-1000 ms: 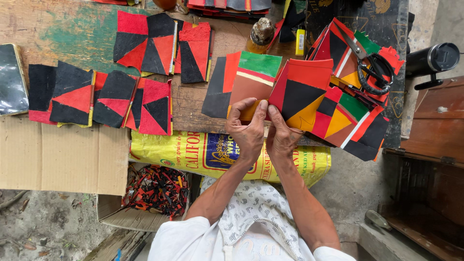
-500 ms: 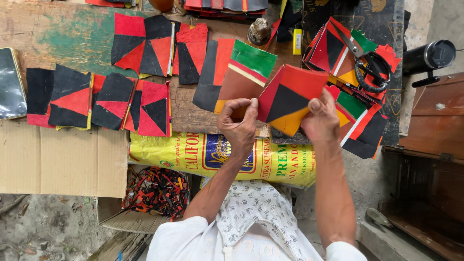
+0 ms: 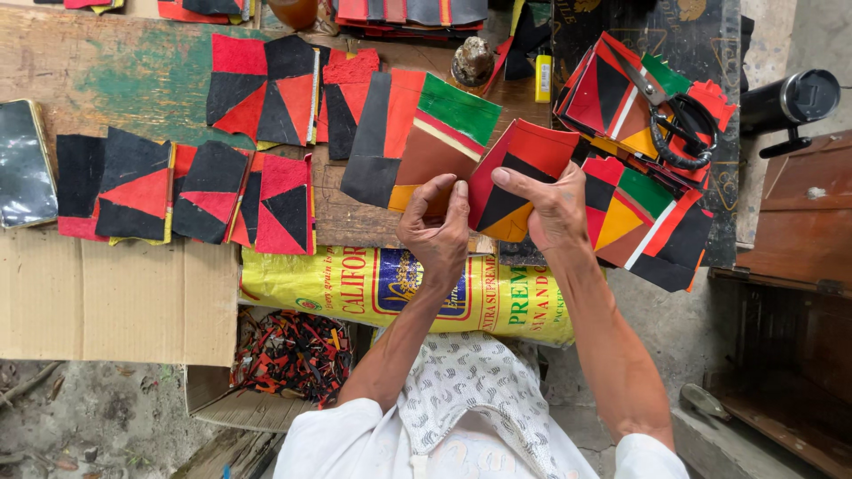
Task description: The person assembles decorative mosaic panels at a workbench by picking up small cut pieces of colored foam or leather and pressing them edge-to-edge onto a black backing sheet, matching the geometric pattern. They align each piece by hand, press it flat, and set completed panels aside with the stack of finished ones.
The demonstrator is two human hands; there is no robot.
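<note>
Worn wooden planks, streaked with faded green paint, make up the tabletop (image 3: 133, 80) I am looking down on. At its near edge my left hand (image 3: 437, 226) curls around a flat patchwork piece (image 3: 426, 133) of stiff, leather-like panels: black and red strips, a green corner, a brown wedge and a small orange patch. Its fingers are bent close with the thumb up against the lower edge, so the piece is pinched, not lying free. Just beside it my right hand (image 3: 555, 208) pinches a second patchwork square (image 3: 515, 177), red with black and orange triangles, the thumb laid across its face and the fingers behind. The two pieces sit edge to edge, tilted, above the tabletop's front rim.

Right of my hands lies a loose heap of similar squares (image 3: 639, 204) in red, black, green and orange, with white trim showing. Black-handled scissors (image 3: 670, 124) rest on top of that heap. Left of my hands, a row of red-and-black squares (image 3: 186, 191) lies overlapped on the wood, and two more squares (image 3: 266, 89) sit further back. A glossy black sheet (image 3: 27, 164) lies at the far left edge.

Below the tabletop hangs a yellow woven sack (image 3: 399, 288), beside a flat sheet of brown cardboard (image 3: 106, 293). Under the sack, a box of narrow red and black offcuts (image 3: 293, 350) looks tangled. A black cylindrical flask (image 3: 790, 98) lies at the far right.
</note>
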